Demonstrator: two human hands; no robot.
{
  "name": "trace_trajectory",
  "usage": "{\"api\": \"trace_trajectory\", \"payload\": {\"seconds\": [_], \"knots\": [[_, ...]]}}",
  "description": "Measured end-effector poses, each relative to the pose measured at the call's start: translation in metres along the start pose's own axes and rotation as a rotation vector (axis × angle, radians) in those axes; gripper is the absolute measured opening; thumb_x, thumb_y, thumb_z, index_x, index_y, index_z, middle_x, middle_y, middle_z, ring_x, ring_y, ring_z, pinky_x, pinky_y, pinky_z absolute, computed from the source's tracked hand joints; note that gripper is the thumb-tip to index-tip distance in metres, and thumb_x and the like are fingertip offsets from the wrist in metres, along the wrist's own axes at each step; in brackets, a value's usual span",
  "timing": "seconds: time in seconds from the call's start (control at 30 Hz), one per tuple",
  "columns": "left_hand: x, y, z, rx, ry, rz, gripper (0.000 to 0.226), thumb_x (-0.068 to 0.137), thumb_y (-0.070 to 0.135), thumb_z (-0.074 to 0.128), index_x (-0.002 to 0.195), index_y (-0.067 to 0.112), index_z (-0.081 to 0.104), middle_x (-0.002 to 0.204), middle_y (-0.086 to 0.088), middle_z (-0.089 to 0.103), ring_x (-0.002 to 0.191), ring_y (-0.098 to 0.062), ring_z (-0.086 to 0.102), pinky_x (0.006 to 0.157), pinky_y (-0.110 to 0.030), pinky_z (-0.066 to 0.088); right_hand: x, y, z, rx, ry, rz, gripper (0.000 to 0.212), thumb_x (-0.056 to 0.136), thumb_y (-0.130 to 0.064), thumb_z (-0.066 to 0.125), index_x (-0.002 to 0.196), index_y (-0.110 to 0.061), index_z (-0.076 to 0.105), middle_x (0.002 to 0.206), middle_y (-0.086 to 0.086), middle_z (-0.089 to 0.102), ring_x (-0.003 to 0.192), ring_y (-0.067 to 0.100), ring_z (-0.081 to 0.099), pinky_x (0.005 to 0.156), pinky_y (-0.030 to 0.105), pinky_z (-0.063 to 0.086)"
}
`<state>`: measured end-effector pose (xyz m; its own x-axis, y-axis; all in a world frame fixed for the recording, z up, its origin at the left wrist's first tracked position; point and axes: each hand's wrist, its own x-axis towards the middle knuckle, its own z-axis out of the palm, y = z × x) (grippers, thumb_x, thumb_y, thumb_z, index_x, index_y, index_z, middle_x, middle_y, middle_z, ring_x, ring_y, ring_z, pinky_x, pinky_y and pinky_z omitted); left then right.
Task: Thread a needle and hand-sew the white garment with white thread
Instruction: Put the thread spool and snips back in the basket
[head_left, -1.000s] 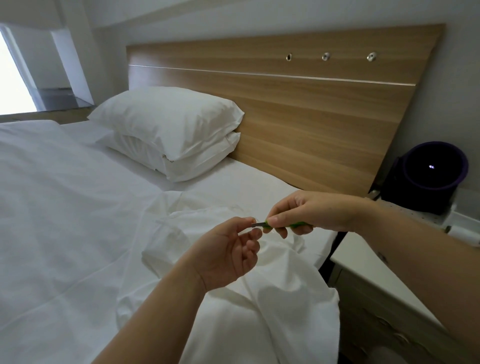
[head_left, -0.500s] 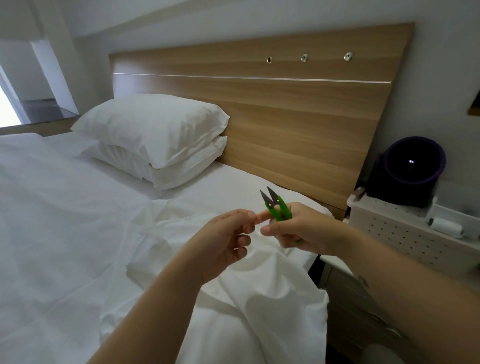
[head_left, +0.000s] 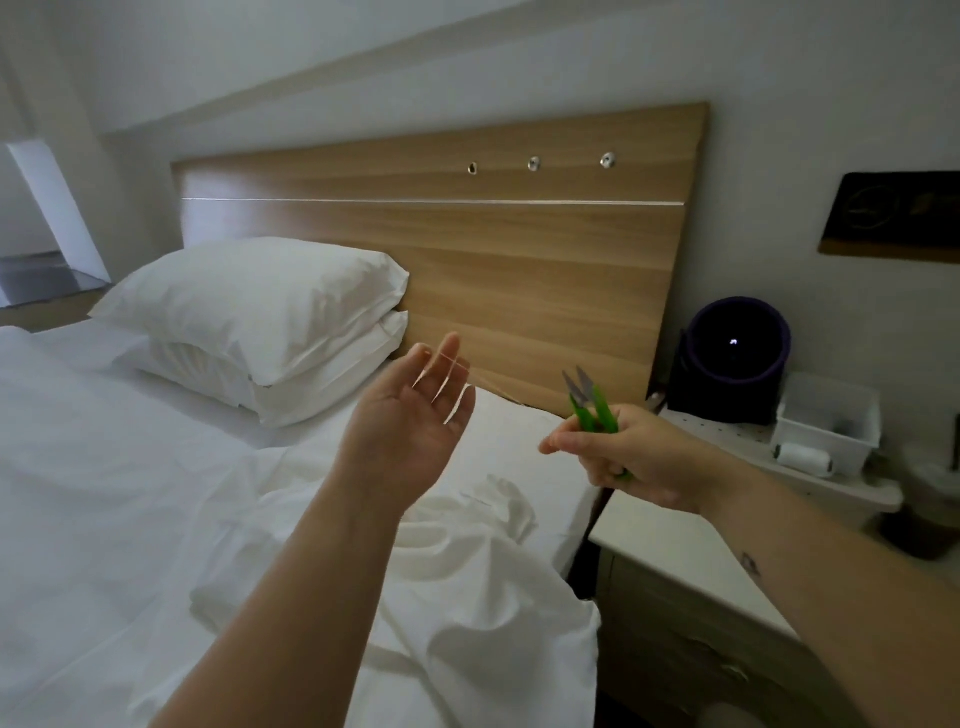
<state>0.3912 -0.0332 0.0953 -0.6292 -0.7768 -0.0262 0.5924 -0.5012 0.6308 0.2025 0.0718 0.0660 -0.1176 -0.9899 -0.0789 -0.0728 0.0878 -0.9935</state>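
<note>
Left hand (head_left: 410, 415) hangs palm-up above the white garment (head_left: 467, 597), fingers spread loose. Right hand (head_left: 639, 457), right of the garment, grips green snips (head_left: 592, 405), blades up.

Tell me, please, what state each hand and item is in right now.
left hand: open, palm up, raised.
right hand: grips green snips.
green snips: blades apart, pointing up.
white garment: crumpled on the bed.
thread spool: lying on its side.
</note>
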Motion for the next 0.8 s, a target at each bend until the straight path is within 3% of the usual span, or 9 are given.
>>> {"api": "trace_trajectory", "payload": {"seconds": [0.07,0.13,0.23,0.37,0.5,0.6,0.7,0.77,0.8], "knots": [[0.004,-0.003,0.009,-0.068,-0.046,0.001,0.024,0.099,0.018,0.043,0.077,0.016,0.052,0.071,0.005,0.067,0.072,-0.009,0.067,0.08,-0.03,0.055,-0.007,-0.002,-0.006,0.04,0.011,-0.009,0.018,0.084,-0.014,0.063,0.092,0.001,0.062,0.055,-0.003,0.055,0.049,0.009,0.032,0.052,0.021,0.028],[0.01,-0.007,0.015,-0.172,-0.052,0.007,0.03,0.1,0.015,0.041,0.071,0.013,0.046,0.053,0.005,0.049,0.048,-0.006,0.054,0.061,-0.023,0.057,-0.013,-0.003,-0.015,0.126,0.071,-0.027,0.014,0.081,-0.015,0.063,0.085,-0.002,0.064,0.06,0.003,0.056,0.047,0.008,0.035,0.048,0.019,0.03],[0.023,-0.022,0.016,0.0,0.025,0.012,0.033,0.099,0.013,0.042,0.066,0.016,0.041,0.051,0.006,0.035,0.038,-0.005,0.03,0.038,-0.015,0.032,-0.029,-0.007,-0.037,0.15,0.223,-0.055,0.014,0.088,-0.01,0.057,0.088,0.003,0.06,0.06,0.005,0.051,0.047,0.009,0.036,0.046,0.017,0.031],[0.036,-0.055,0.011,0.656,0.149,0.149,0.025,0.097,0.015,0.047,0.072,0.016,0.047,0.062,0.004,0.042,0.044,-0.007,0.03,0.044,-0.019,0.028,-0.054,-0.016,-0.068,-0.046,0.319,-0.024,0.016,0.09,-0.013,0.057,0.095,0.002,0.062,0.059,0.002,0.049,0.049,0.009,0.04,0.05,0.018,0.036],[0.042,-0.094,0.019,1.313,0.074,0.333,0.021,0.097,0.024,0.051,0.077,0.018,0.053,0.07,0.006,0.051,0.061,-0.009,0.045,0.055,-0.02,0.034,-0.077,-0.021,-0.097,-0.239,0.413,0.043,0.016,0.092,-0.015,0.057,0.094,-0.002,0.066,0.056,0.0,0.051,0.049,0.009,0.044,0.049,0.018,0.04],[0.048,-0.12,0.032,1.537,-0.146,0.293,0.017,0.096,0.039,0.052,0.092,0.024,0.058,0.082,0.014,0.057,0.077,-0.008,0.056,0.06,-0.019,0.037,-0.09,-0.02,-0.114,-0.284,0.478,0.048,0.017,0.093,-0.017,0.057,0.094,-0.002,0.065,0.054,-0.003,0.051,0.049,0.009,0.044,0.049,0.018,0.04],[0.059,-0.146,0.045,1.81,-0.415,0.211,0.027,0.094,0.052,0.047,0.1,0.031,0.064,0.089,0.013,0.063,0.08,-0.004,0.058,0.065,-0.02,0.044,-0.098,-0.019,-0.132,-0.286,0.542,0.01,0.015,0.094,-0.016,0.056,0.086,-0.007,0.064,0.052,-0.004,0.048,0.047,0.008,0.042,0.048,0.017,0.04],[0.067,-0.157,0.054,1.751,-0.455,0.181,0.034,0.099,0.044,0.042,0.085,0.025,0.067,0.082,0.002,0.066,0.074,-0.013,0.06,0.068,-0.025,0.046,-0.099,-0.02,-0.142,-0.262,0.572,-0.013,0.016,0.096,-0.017,0.053,0.089,-0.009,0.065,0.054,-0.005,0.046,0.051,0.009,0.04,0.053,0.019,0.04],[0.07,-0.162,0.058,1.598,-0.404,0.145,0.039,0.101,0.04,0.04,0.079,0.019,0.065,0.075,0.001,0.064,0.069,-0.014,0.057,0.065,-0.024,0.044,-0.099,-0.02,-0.147,-0.246,0.581,-0.011,0.018,0.097,-0.018,0.051,0.092,-0.008,0.065,0.055,-0.004,0.046,0.052,0.009,0.04,0.054,0.019,0.04]]}}
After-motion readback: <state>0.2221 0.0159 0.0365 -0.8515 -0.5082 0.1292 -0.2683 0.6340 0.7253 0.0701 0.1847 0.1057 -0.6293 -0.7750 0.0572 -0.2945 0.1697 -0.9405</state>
